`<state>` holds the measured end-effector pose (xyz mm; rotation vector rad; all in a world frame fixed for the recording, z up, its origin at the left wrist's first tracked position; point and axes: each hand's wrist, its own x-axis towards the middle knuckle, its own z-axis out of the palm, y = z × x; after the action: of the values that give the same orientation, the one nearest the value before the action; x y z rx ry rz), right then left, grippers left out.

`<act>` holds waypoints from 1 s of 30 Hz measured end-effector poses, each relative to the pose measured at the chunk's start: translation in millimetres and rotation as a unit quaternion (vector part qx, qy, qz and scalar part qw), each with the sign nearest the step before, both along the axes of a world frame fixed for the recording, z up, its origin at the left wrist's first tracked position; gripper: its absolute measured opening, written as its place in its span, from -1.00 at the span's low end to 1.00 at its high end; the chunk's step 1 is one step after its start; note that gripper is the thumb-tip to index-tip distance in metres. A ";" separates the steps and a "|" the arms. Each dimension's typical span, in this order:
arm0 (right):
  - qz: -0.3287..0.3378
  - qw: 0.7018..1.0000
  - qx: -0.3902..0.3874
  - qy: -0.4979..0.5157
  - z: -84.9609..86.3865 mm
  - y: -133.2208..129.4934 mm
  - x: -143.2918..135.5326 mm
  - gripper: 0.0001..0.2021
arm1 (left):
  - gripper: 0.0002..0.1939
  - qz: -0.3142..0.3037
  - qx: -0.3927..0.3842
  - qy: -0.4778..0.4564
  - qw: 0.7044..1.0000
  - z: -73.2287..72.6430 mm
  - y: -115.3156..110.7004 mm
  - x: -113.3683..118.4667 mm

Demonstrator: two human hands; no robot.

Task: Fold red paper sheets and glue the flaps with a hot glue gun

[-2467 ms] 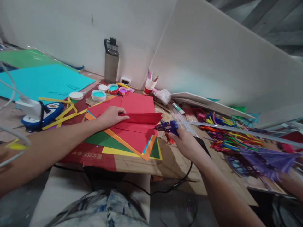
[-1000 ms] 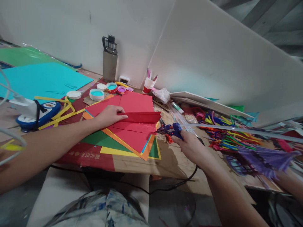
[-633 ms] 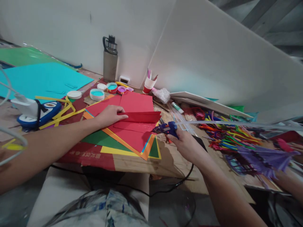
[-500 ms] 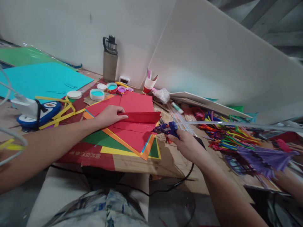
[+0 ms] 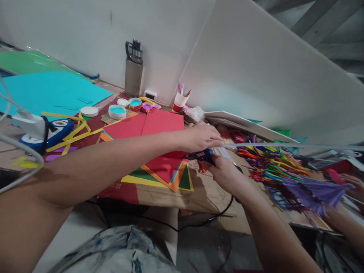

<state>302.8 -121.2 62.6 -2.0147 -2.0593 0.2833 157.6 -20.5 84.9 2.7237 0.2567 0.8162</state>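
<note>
My right hand is wrapped around the handle of a dark blue hot glue gun, its nozzle pointing left over the red paper. A long clear glue stick runs out of the gun's back to the right. Stretched across the paper, my left hand is at the gun's rear, its curled fingertips closed at the near end of the stick. Red paper sheets lie beneath my left forearm, which covers much of them. Under these, orange, green and yellow sheets show at the corner.
Colored pipe cleaners are heaped at right, near another person's hand and a purple wing-like piece. Behind the paper stand paint tubs, a bottle and a paper cup. A black cord hangs at the table's front edge.
My left hand has let go of the folded red strip and moved right to the back of the glue gun. My right hand stays nearly in place with the gun.
</note>
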 end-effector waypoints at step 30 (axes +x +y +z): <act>-0.018 0.996 -0.064 -0.062 5.8 -0.7 -2.9 -0.72 | -0.31 0.218 -0.050 0.201 0.954 -41.8 -5.1 -100.5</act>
<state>299.9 -121.8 68.3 -2.1942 -2.1258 0.2984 57.2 -25.6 43.1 2.7460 0.9824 0.3155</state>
